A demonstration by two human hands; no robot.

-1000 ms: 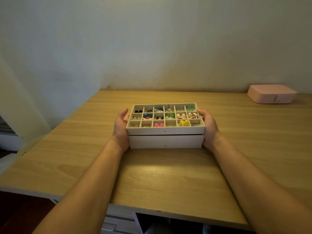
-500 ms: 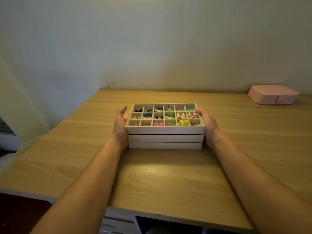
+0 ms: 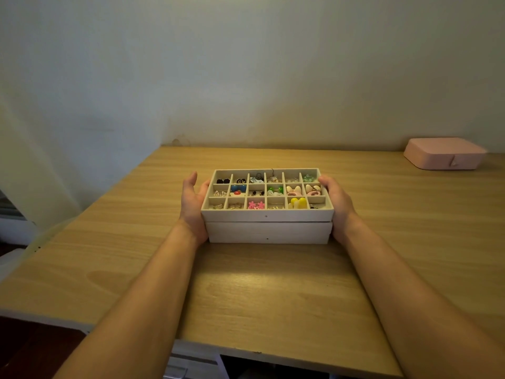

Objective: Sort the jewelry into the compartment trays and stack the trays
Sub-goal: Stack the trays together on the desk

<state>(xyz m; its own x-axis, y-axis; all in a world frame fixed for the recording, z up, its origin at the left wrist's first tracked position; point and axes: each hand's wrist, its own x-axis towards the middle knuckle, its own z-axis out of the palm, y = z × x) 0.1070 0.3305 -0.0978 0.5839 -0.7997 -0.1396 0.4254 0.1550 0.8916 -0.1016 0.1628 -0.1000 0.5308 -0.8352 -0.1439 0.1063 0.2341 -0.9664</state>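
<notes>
**A:** How far along is it?

**B:** Nearly done, I'd judge. Every piece of jewelry (image 3: 298, 202) I can see lies in a compartment of the top tray (image 3: 266, 216). That tray sits on the lower trays (image 3: 269, 233) in the middle of the table (image 3: 273, 291).

**A:** So what's left?

**B:** Squaring the stack, probably. A thin dark line shows under the top tray's front edge toward four o'clock, so it may not be seated flat there. After that, only letting go.

**A:** And the hands?

**B:** The left hand (image 3: 192, 203) is at nine o'clock of the stack. Its fingers are straight and relaxed, its heel is against the lower trays, and its thumb stands free above the rim. It clasps nothing. The right hand (image 3: 337, 203) is at three o'clock, laid along the top tray's side with a fingertip on the rim. Its other fingers are hidden behind the tray, so I cannot tell whether it grasps the tray or only presses it.

**A:** Anything else around?

**B:** A closed pink box (image 3: 444, 154) far off at two o'clock, near the wall (image 3: 246, 64) and well apart from the stack.

**A:** Anything in the way?

**B:** Nothing stands between the hands and the trays. The risk, I'd guess, is a sideways nudge that slides the top tray and shakes small pieces over the dividers.
</notes>
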